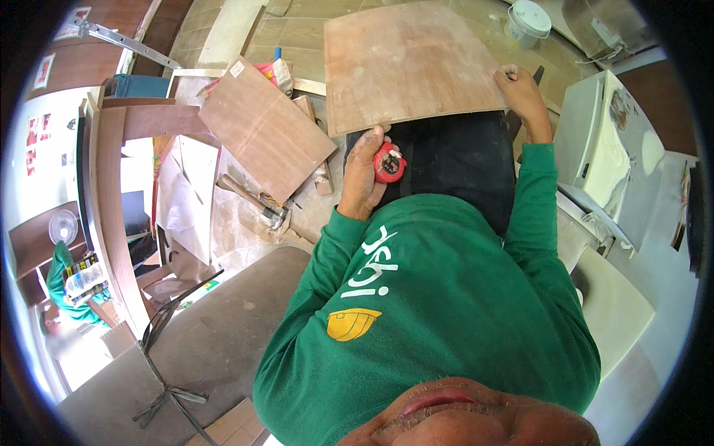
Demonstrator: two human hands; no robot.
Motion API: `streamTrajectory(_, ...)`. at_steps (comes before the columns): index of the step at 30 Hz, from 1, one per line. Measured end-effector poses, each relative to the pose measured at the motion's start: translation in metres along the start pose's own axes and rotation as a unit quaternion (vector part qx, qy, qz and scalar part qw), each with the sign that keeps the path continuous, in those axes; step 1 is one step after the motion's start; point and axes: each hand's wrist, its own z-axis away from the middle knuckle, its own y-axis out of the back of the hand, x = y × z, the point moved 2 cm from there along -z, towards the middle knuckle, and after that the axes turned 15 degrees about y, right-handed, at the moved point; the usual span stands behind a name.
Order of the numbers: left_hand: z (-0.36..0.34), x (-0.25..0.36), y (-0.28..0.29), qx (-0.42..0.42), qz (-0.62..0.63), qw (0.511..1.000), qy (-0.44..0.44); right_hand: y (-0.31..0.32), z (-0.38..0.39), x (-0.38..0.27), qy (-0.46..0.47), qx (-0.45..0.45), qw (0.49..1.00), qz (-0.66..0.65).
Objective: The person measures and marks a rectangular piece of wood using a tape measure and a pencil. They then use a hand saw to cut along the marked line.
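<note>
A large plywood panel (409, 63) lies over my lap, its near edge above my dark trousers. My left hand (362, 175) is closed around a red tape measure (390, 163), with the thumb up against the panel's near edge. At the panel's right edge, my right hand (523, 97) has its fingers curled, gripping the board there. Left of my lap, a smaller rectangular plywood piece (268, 130) rests at a slant. Below it is a hammer (260, 204) with a wooden handle.
A white bucket (527, 24) stands at the far right. Pale cabinet-like pieces (602, 141) stand on my right. To my left are a wooden frame (111, 201) and a grey-brown padded surface (216, 342) with a dark strap. Another person in green (61, 286) appears at the far left.
</note>
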Motion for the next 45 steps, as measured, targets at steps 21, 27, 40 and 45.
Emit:
streamTrajectory(21,0.085,0.054,-0.046,0.009,-0.418,0.905,-0.075,0.048,0.072,0.023,0.149,0.078,0.945,0.279)
streamTrajectory(27,0.036,0.051,-0.063,-0.083,-0.43,0.898,-0.037,-0.012,0.101,-0.084,0.342,-0.009,0.938,-0.065)
streamTrajectory(40,0.024,0.019,-0.052,0.023,-0.577,0.8,-0.161,-0.077,0.116,-0.115,0.268,-0.255,0.875,-0.312)
streamTrajectory(45,0.036,0.029,-0.054,0.057,-0.628,0.746,-0.212,-0.072,0.116,-0.118,0.181,-0.304,0.851,-0.387)
